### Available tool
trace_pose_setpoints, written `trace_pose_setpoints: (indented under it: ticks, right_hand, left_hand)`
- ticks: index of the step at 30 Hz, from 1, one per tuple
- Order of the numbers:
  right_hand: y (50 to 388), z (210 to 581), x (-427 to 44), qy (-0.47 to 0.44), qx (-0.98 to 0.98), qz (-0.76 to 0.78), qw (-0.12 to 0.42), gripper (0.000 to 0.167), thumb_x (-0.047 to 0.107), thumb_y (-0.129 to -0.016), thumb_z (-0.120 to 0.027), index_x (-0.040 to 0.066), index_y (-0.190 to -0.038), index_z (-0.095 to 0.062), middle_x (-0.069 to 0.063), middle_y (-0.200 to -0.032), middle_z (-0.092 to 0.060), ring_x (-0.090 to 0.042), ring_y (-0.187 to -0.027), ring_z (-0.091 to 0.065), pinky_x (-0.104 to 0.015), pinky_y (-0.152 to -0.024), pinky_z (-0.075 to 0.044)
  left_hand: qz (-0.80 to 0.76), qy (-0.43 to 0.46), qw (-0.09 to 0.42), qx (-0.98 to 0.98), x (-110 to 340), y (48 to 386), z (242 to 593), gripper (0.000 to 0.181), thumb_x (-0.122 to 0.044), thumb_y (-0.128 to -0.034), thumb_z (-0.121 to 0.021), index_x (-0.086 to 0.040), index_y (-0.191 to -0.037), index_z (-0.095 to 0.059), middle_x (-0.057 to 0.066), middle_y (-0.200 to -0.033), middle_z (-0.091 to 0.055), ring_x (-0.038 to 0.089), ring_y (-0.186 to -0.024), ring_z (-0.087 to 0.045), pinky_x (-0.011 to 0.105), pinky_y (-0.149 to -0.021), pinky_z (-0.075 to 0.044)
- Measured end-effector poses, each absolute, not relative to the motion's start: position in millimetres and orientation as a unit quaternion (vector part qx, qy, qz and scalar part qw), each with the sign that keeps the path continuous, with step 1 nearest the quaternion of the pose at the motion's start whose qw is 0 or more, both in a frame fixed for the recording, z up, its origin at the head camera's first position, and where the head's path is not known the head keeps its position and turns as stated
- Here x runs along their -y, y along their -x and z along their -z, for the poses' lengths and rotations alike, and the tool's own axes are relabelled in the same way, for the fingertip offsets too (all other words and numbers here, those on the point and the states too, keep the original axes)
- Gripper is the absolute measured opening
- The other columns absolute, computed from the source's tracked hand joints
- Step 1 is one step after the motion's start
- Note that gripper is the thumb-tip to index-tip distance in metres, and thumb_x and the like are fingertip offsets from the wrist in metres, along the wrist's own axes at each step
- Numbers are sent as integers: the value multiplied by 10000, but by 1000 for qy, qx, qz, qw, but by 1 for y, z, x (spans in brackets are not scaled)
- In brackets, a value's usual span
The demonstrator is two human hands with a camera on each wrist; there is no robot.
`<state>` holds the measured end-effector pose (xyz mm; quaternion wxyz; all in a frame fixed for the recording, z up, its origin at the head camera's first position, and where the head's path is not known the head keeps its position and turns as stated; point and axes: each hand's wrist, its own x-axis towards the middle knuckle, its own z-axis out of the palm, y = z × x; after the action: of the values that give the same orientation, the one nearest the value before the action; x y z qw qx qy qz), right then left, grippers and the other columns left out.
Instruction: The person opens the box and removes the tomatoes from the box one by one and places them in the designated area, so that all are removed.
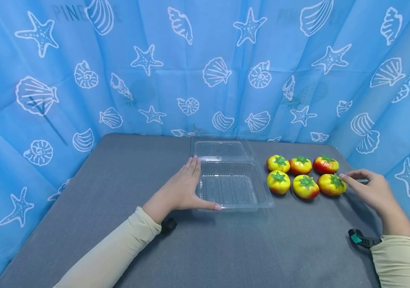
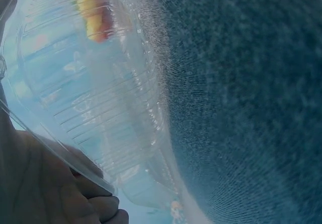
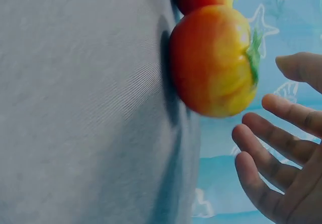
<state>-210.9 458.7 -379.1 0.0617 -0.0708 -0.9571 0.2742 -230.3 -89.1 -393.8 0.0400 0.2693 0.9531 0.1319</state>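
A clear plastic box (image 1: 226, 190) lies open on the table, its hinged lid (image 1: 221, 149) folded back behind it. My left hand (image 1: 181, 186) rests on the box's left side, fingers straight along the rim and thumb stretched over the front edge. In the left wrist view, the fingers (image 2: 103, 204) show beneath the clear rim. To the right of the box stand several shiny yellow-red tomatoes (image 1: 305, 187) with green tops, in two rows. My right hand (image 1: 370, 190) hovers by the front right tomato (image 1: 331, 185). In the right wrist view, its spread fingers (image 3: 264, 171) are apart from the tomato (image 3: 214, 60).
A grey cloth covers the table (image 1: 248, 248). Behind and at both sides hangs a blue curtain (image 1: 190, 80) with white shells and starfish, close to the table's back edge. The tomatoes stand near the table's right edge.
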Motion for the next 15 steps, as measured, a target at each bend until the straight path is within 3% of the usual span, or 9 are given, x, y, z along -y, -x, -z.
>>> trace_pose_setpoints:
  ticks: [2, 4, 8, 11, 15]
  right_hand:
    - [210, 374, -452, 65, 959, -263, 79, 629, 477, -1076, -564, -102, -1320, -598, -408, -1330, -580, -570, -1148, -573, -242, -639, -454]
    - [211, 369, -442, 57, 962, -252, 91, 617, 480, -1075, -570, -88, -1315, -601, -392, -1319, -591, -585, -1169, -571, -260, -639, -479]
    - [215, 356, -417, 10, 964, -241, 109, 608, 465, -1110, -495, -75, -1381, -558, -374, -1373, -546, -582, -1222, -525, -544, -778, -553]
    - [220, 346, -394, -36, 966, -224, 123, 608, 450, -1133, -431, -61, -1450, -518, -381, -1457, -481, -601, -1309, -444, -772, -977, -403]
    - [224, 337, -366, -66, 972, -186, 128, 647, 501, -1128, -408, -11, -1516, -481, -372, -1549, -406, -630, -1393, -341, -833, -1073, -282]
  left_hand:
    - [-131, -272, 40, -953, 89, 230, 393, 1530, -1039, -696, -524, 8, -1679, 3, 206, -1767, 105, 362, -1666, 28, 454, -1346, -111]
    - [-127, -274, 41, -952, 89, 230, 393, 1530, -1042, -697, -514, 10, -1677, 8, 211, -1762, 113, 364, -1665, 32, 450, -1344, -108]
    - [-133, -272, 37, -952, 90, 230, 395, 1534, -1056, -682, -504, -11, -1687, -5, 183, -1765, 139, 355, -1665, 44, 459, -1342, -111]
    - [-149, -266, 34, -952, 92, 230, 396, 1511, -1057, -674, -510, -60, -1705, -33, 140, -1775, 150, 344, -1665, 57, 495, -1342, -123]
    - [-169, -263, 34, -949, 95, 229, 392, 1423, -1021, -718, -534, -123, -1715, -63, 120, -1789, 112, 353, -1666, 46, 546, -1340, -135]
